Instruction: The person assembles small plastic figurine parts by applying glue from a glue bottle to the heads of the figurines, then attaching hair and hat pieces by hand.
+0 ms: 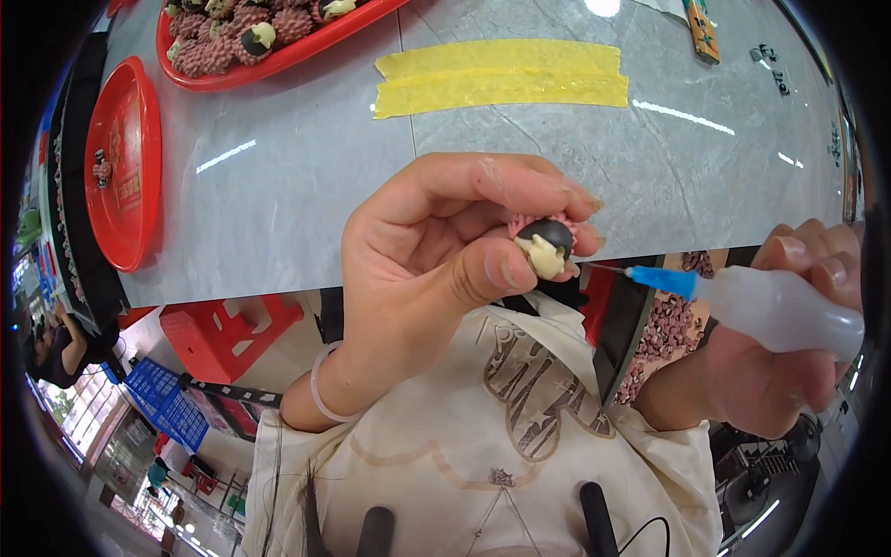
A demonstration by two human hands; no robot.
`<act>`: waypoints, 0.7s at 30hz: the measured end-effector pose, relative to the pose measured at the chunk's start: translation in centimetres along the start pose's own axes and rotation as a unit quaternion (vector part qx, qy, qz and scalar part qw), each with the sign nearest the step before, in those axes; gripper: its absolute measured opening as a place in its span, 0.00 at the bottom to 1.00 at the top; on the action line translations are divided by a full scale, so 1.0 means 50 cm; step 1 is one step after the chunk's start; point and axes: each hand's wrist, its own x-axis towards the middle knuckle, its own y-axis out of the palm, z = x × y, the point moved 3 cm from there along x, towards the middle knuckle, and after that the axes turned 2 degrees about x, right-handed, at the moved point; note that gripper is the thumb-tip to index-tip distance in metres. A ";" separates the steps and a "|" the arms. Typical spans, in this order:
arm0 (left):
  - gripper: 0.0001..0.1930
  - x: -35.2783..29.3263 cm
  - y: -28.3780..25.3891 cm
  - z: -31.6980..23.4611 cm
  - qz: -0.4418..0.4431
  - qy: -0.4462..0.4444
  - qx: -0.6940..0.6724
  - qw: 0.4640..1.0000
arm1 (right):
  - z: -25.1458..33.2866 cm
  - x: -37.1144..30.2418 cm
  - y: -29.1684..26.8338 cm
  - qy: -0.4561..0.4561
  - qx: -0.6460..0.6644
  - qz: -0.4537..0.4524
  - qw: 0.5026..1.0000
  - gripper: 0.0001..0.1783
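Near the front edge of the table, my left hand (399, 255) pinches a small figurine (545, 246) between thumb and fingers. The figurine has a black and cream head piece, and some knobbly pink shows behind it. At the right, my right hand (756, 381) is wrapped round a translucent squeeze bottle (775, 306). A blue nozzle (664, 280) with a thin needle caps this bottle. The needle points left at the figurine, its tip very close to the cream part; whether they touch I cannot tell.
A red tray (223, 84) of pink, black and cream pieces stands at the back left, above a red plate (125, 213) with one small figure. Yellow tape (501, 79) crosses the table. Pink pieces (666, 330) fill a drawer below the edge. A red stool (218, 339) stands lower left.
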 end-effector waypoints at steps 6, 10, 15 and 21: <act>0.15 0.001 0.003 0.003 -0.007 0.006 0.017 1.000 | -0.003 -0.002 -0.005 0.007 0.010 -0.034 0.999 0.23; 0.15 0.001 0.000 0.008 -0.010 -0.011 -0.003 1.000 | -0.007 -0.004 -0.011 0.013 -0.023 -0.067 0.997 0.23; 0.15 -0.001 -0.001 0.004 -0.008 -0.020 -0.024 0.999 | -0.009 -0.007 -0.019 0.020 -0.062 -0.105 0.992 0.22; 0.14 -0.002 0.006 0.000 -0.013 -0.040 -0.071 0.997 | -0.026 0.005 -0.026 0.021 -0.090 -0.082 0.992 0.19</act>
